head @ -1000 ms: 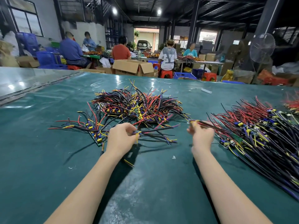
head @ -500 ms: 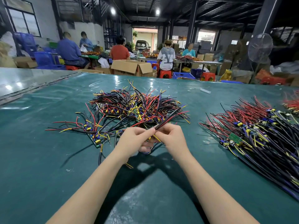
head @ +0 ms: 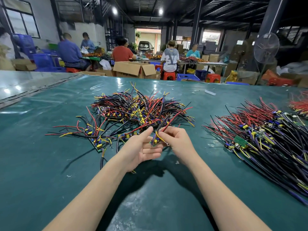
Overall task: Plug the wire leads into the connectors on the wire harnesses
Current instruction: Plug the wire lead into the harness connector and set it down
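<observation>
A tangled heap of wire harnesses (head: 138, 109) with red, black, yellow and purple leads lies on the green table (head: 50, 164) ahead of me. Between my hands hangs one harness (head: 162, 129), its small green board with yellow parts (head: 154, 142) at the bottom and its red and black leads pointing up and right. My right hand (head: 178, 144) pinches this harness by its leads just above the board. My left hand (head: 141, 148) is beside it, palm up, fingers relaxed under the board, the thumb raised next to the leads.
A second, orderly pile of harnesses (head: 266, 135) covers the table's right side, with another red bunch (head: 298, 107) at the far right edge. Cardboard boxes (head: 133, 69), blue crates, red stools, a fan and several seated workers lie beyond the far edge.
My right hand came in from the right pile to the middle, met my left hand, and now pinches the harness. My left hand has turned palm up and loosened its fingers.
</observation>
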Demonstrator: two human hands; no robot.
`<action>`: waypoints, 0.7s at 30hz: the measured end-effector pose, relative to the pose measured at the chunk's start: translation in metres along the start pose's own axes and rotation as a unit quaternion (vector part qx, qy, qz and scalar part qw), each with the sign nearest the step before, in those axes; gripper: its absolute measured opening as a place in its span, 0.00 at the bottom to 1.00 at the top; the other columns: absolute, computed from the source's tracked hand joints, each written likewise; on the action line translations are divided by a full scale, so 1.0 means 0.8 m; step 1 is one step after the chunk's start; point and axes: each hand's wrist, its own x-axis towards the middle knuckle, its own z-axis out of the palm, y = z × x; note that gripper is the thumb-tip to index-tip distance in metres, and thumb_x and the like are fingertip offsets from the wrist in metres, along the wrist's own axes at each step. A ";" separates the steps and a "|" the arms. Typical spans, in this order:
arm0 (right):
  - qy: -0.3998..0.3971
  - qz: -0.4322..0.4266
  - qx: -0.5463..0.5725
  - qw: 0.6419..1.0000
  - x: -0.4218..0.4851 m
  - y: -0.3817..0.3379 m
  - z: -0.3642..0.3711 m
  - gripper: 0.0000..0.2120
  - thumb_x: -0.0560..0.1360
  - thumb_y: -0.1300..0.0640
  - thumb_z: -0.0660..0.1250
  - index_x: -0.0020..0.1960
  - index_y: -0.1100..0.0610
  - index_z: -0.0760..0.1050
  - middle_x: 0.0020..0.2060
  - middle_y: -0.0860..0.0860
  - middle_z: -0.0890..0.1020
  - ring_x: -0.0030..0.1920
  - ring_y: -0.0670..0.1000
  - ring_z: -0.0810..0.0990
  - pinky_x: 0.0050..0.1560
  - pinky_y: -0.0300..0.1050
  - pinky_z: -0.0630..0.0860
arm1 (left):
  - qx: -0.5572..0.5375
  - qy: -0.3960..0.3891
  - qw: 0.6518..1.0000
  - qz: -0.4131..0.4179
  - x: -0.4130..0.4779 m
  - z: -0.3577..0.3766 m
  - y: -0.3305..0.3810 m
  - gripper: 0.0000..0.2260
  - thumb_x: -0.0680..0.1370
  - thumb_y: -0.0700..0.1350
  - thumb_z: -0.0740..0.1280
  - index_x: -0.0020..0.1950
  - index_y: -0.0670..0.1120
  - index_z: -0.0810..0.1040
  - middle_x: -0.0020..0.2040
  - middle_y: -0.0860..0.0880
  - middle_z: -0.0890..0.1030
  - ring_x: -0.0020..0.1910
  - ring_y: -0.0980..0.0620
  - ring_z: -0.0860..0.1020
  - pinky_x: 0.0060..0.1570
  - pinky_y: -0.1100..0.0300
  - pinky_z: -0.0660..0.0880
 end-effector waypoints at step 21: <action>0.001 0.060 0.163 0.985 0.000 0.000 -0.005 0.11 0.74 0.70 0.62 0.36 0.60 0.76 0.24 0.46 0.78 0.24 0.42 0.73 0.28 0.35 0.72 | 0.038 -0.150 0.988 -0.028 -0.002 -0.016 0.006 0.20 0.72 0.23 0.53 0.47 0.41 0.79 0.37 0.48 0.82 0.33 0.56 0.80 0.38 0.59 0.80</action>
